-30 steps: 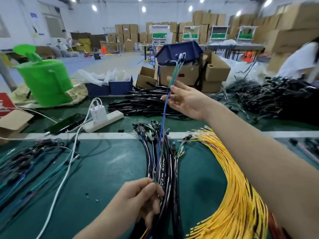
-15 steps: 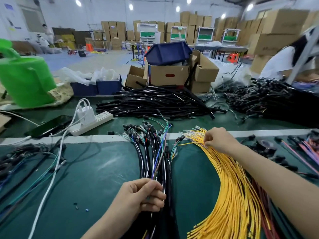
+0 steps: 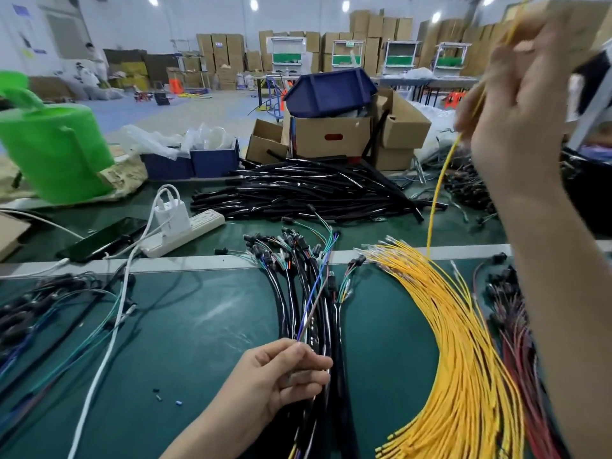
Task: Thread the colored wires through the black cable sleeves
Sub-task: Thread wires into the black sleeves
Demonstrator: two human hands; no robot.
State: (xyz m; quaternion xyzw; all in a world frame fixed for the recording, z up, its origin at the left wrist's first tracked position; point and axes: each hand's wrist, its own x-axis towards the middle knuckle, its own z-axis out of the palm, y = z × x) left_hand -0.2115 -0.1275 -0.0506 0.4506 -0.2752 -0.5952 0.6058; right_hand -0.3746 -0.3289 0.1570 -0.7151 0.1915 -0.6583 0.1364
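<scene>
My left hand [image 3: 284,376] pinches thin coloured wires [image 3: 313,303] low over the green mat, beside a bundle of black sleeved cables [image 3: 314,293] with connectors at the far end. Raised at the upper right, my right hand [image 3: 516,104] grips a single yellow wire [image 3: 437,193], which hangs down to the fan of yellow wires [image 3: 457,342] on the mat. A heap of loose black cable sleeves [image 3: 318,193] lies farther back on the table.
A white power strip [image 3: 185,231] with a charger and a dark phone [image 3: 102,238] lie at the left. Green bucket [image 3: 56,150], blue bins [image 3: 192,160] and cardboard boxes [image 3: 331,137] line the back. Red wires [image 3: 516,342] lie at the right, tangled wires [image 3: 49,309] at the left.
My right hand let go of the coloured wires, dropped to the yellow fan, then rose up right with one yellow wire. My left hand stayed on the thin wires.
</scene>
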